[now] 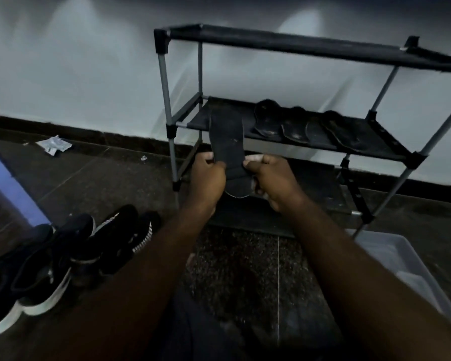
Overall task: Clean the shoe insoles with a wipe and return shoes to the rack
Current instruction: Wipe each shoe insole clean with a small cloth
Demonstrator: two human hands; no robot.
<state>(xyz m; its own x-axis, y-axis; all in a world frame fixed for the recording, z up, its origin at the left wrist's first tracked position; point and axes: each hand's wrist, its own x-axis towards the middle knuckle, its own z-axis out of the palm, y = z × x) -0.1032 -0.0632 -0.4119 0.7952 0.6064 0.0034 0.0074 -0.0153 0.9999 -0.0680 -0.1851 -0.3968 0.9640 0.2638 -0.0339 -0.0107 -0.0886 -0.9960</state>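
Head view: In a dim room, a person seated on the floor holds a flat black foam insole (227,142) upright at the centre of the frame. The left hand (206,178) pinches its 9 o'clock edge and the right hand (274,178) its 3 o'clock edge. Both thumbs lie on the near face, and the fingers are curled behind it. The insole's toe end points to 12 o'clock and crosses the front rail of the middle shelf in this view (whether it touches the shelf cannot be told).

Behind it, from 12 to 3 o'clock, a black fabric-shelved shoe rack with grey metal posts (167,82) stands against a pale wall. A row of dark worn insoles (294,126) lies side by side on its middle shelf, to the 3 o'clock side of the held one.

At 8 o'clock, well apart from the rack, four shoes stand on the dark speckled stone floor (245,269). Two are black knit sneakers with plain white soles (37,277). The other two, nearer the centre, are black sneakers with striped soles (120,238).

A crumpled pale wrapper (54,145) lies by the skirting at 10 o'clock. A clear plastic bin (401,261) sits at 4 o'clock, beside the right forearm.
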